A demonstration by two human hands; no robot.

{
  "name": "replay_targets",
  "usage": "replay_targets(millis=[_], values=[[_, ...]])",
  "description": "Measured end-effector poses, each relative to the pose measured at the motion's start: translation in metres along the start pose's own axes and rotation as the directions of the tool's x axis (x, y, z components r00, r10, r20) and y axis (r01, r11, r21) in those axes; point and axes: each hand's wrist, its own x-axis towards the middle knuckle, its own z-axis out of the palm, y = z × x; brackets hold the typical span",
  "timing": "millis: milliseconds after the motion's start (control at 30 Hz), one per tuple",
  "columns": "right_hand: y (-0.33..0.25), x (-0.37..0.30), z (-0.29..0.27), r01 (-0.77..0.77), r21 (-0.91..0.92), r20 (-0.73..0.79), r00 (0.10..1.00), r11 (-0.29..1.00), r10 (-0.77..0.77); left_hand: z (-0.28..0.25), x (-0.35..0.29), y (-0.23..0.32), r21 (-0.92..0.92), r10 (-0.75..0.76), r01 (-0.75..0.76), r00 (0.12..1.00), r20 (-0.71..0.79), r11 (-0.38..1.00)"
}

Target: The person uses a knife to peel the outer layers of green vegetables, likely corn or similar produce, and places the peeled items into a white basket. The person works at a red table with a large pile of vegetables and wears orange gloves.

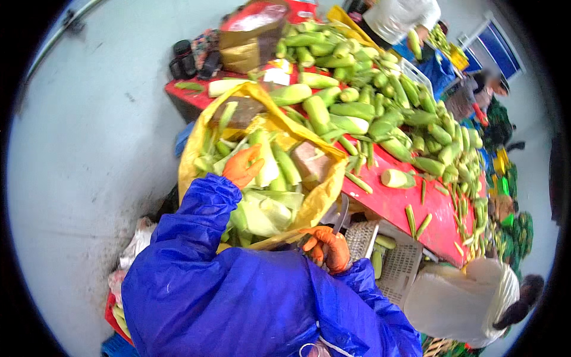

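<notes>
Orange-gloved hands work at a yellow sack of green husks.

Left hand lies inside the sack, its grip half open on the husks, holding nothing. Right hand has its grip closed on a knife at the sack's near rim, beside the red tabletop heaped with corn cobs.

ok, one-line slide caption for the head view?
Orange-gloved left hand reaches into yellow sack of green husks; right hand holds a knife beside it.
</notes>
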Motion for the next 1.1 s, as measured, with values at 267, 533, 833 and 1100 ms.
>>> replay_targets(millis=[267, 533, 833, 1100], values=[[0.0, -0.051, -0.091, 0.041, 0.082, -0.273, 0.962, 0.996, -0.017, 0.116, 0.148, 0.059, 0.592, 0.395, -0.421, 0.9, 0.183, 0.687], [0.01, -0.077, -0.145, 0.131, 0.141, -0.47, 0.881, 0.981, -0.05, 0.197, 0.242, 0.051, 0.778, 0.004, -0.628, 0.778, 0.628, 0.01], [0.013, -0.07, -0.153, 0.196, 0.079, -0.451, 0.882, 0.977, -0.14, 0.133, 0.216, 0.109, 0.857, -0.04, -0.288, 0.941, 0.337, 0.428], [0.002, -0.028, -0.114, 0.091, -0.219, -0.105, 0.988, 0.971, -0.116, 0.057, 0.104, 0.139, 0.235, 0.184, -0.153, 0.976, -0.116, 0.96]])
